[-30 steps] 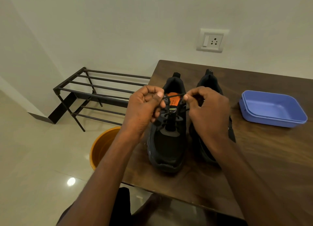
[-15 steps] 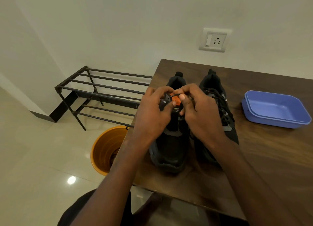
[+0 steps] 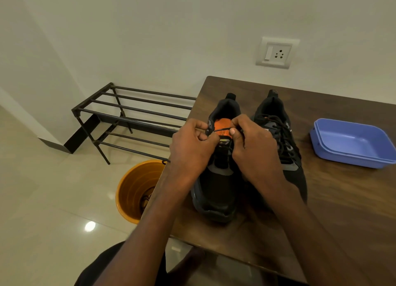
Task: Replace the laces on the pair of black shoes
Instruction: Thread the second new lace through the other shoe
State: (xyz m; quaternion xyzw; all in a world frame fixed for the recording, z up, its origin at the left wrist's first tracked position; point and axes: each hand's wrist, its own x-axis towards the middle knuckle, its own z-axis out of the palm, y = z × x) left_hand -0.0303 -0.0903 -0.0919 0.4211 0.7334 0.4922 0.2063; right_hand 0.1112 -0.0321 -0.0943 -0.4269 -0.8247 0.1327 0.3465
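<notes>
Two black shoes stand side by side on the wooden table (image 3: 334, 210), toes toward me. The left shoe (image 3: 216, 191) shows an orange tongue patch. Over its tongue, my left hand (image 3: 192, 148) and my right hand (image 3: 252, 148) each pinch an end of a thin black lace (image 3: 221, 129), which runs between them across the orange patch. The hands hide the shoe's eyelets. The right shoe (image 3: 278, 122) is laced with black laces and partly covered by my right forearm.
A blue plastic tub (image 3: 351, 144) sits on the table at the right. On the floor left of the table stand an orange bucket (image 3: 134, 191) and a black metal shoe rack (image 3: 128, 116). A wall socket (image 3: 276, 53) is above the table.
A second ago the hands held the lace stretched apart, then came together over the tongue. Now they have parted slightly, with a short span of lace between them.
</notes>
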